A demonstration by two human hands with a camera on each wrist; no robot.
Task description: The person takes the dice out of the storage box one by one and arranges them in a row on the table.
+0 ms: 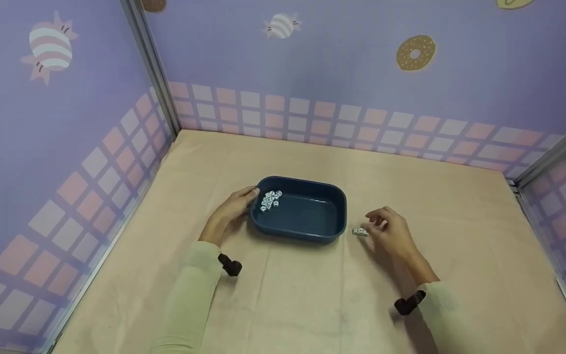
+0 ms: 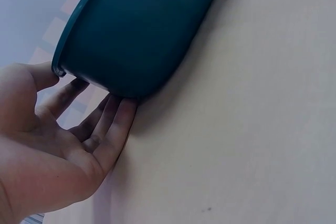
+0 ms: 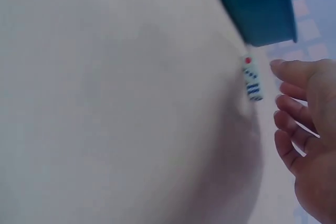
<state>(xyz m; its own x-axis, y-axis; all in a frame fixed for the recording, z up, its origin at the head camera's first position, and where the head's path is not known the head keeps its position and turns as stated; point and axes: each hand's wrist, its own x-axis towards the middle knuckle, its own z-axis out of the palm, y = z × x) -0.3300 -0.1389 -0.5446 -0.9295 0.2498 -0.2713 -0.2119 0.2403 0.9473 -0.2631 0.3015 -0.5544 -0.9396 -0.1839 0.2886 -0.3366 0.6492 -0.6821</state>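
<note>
A dark blue rectangular bin (image 1: 297, 235) sits on the table, with a cluster of white dice (image 1: 269, 200) at its left end. My left hand (image 1: 234, 205) holds that end; in the left wrist view, its thumb is at the rim and its fingers (image 2: 118, 124) are against the outer wall near the base. Just right of the bin, a short row of white dice (image 1: 360, 232) lies on the table, showing red and blue pips in the right wrist view. Close beside this row is my right hand (image 1: 390, 232), its fingers loosely bent with nothing visible between them.
A beige cloth (image 1: 293, 305) covers the table. Purple panels with a checked border (image 1: 325, 118) rise at the back and both sides, joined by metal posts (image 1: 153, 64). Small black devices (image 1: 410, 303) are strapped on both wrists.
</note>
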